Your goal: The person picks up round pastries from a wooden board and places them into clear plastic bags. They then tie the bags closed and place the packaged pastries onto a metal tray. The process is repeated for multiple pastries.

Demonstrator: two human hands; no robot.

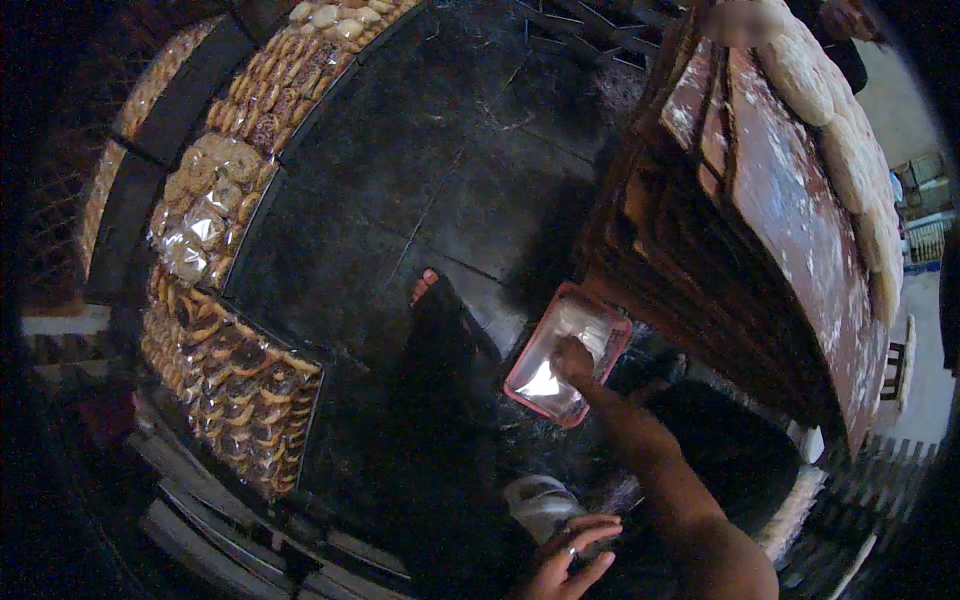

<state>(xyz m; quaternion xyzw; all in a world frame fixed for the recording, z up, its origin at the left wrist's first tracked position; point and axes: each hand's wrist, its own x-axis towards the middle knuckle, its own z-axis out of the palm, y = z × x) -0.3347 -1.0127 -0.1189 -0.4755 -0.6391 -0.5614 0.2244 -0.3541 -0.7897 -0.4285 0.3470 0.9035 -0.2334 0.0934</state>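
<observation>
My right hand reaches down into a shallow pink-red tub that holds white powder, which looks like flour. Its fingers point down and are too dark and blurred to show whether they grip any. Close to the lower edge, my left hand has its thumb and fingers apart, with a ring on one finger and nothing visible in its grasp. Just beyond that hand is a pale, rounded thing, whose kind I cannot make out.
On the right rises a tall stack of boards, the top one dusted white and bearing a row of long pale dough pieces. Trays of assorted pastries under clear film line the left. A bare foot stands on the dark floor.
</observation>
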